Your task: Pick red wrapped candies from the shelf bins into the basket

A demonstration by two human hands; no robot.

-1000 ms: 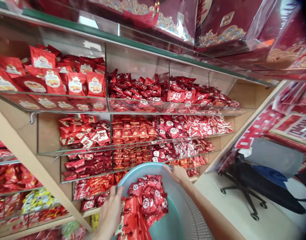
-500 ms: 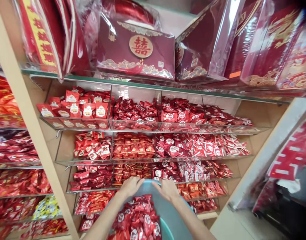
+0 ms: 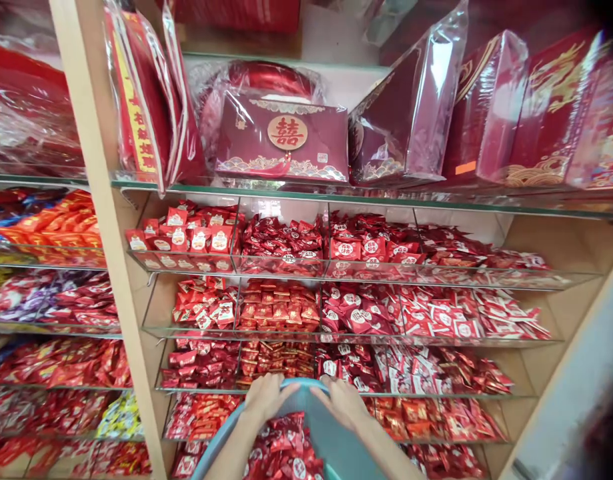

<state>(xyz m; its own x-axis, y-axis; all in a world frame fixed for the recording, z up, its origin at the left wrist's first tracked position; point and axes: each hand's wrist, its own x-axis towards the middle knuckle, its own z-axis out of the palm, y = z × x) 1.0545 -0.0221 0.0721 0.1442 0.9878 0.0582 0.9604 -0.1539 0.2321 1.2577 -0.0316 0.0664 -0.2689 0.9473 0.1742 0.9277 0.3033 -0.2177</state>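
Observation:
At the bottom centre of the head view is a blue-green plastic tub (image 3: 336, 447), tilted so its inside shows. My left hand (image 3: 267, 399) is closed over the far rim, left of its middle. On the same rim, a short gap away, my right hand (image 3: 345, 402) is closed too, with its thumb lying toward the left hand. Red wrapped candy packets (image 3: 286, 443) with white round labels lie in the tub between my forearms. The tub's near side is cut off by the frame.
Tiers of glass-fronted shelves (image 3: 281, 333) stand before me, filled with red candy packets. Above them, a glass shelf (image 3: 306, 191) bears a maroon gift box (image 3: 281, 143) and other wrapped boxes. A wooden upright (image 3: 103, 220) divides this from the left-hand shelves, where yellow packets (image 3: 121, 417) show.
The view has turned left and up, so the shelves appear further right and lower, and more left-hand shelving shows. The red cloth at right has left view. Both hands stay on the tub's rim.

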